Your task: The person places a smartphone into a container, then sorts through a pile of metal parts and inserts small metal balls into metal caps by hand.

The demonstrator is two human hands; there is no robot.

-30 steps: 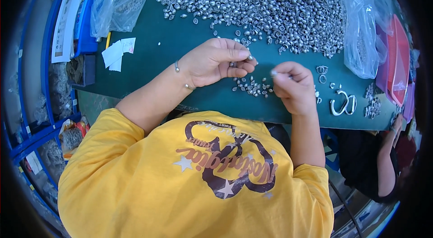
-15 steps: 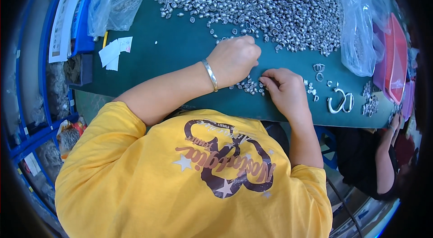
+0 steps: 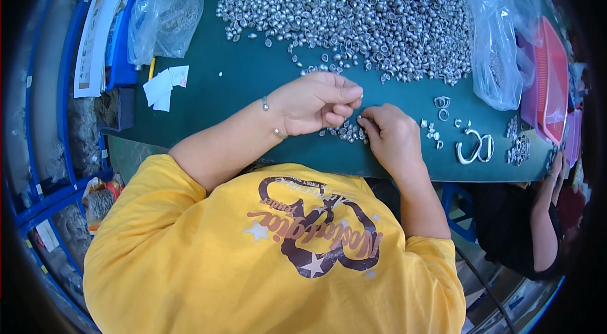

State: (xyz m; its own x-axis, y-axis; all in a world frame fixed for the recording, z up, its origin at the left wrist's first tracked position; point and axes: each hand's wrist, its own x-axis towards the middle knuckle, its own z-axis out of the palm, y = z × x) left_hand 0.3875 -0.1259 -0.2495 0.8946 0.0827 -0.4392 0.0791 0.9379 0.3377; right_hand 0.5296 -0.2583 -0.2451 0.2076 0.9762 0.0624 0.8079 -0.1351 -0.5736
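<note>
My left hand [image 3: 321,102] is turned partly palm up, its thumb and fingers pinched together; whatever they hold is too small to name. Close by on the right, my right hand [image 3: 391,133] has its thumb and forefinger pressed together with a tiny pale glint at the tips. Between and below the hands lies a small cluster of silver-grey metal pieces [image 3: 347,133], small and rounded. Beyond the hands spreads a large heap of similar hollow, drop-shaped metal pieces [image 3: 354,11], with a few strays at its near edge. An open metal bangle circles my left wrist.
On the green table [image 3: 208,100], curved silver pieces [image 3: 469,147] and small metal parts [image 3: 518,149] lie to the right. Plastic bags [image 3: 496,49] and a red basket [image 3: 551,81] stand beyond. Paper slips [image 3: 158,88] and a blue rack [image 3: 120,30] are left. Another person's arm [image 3: 545,226] shows at right.
My left hand has rolled from back up to partly palm up and come slightly nearer. My right hand has shifted slightly left, still pinched. The view has shifted a little.
</note>
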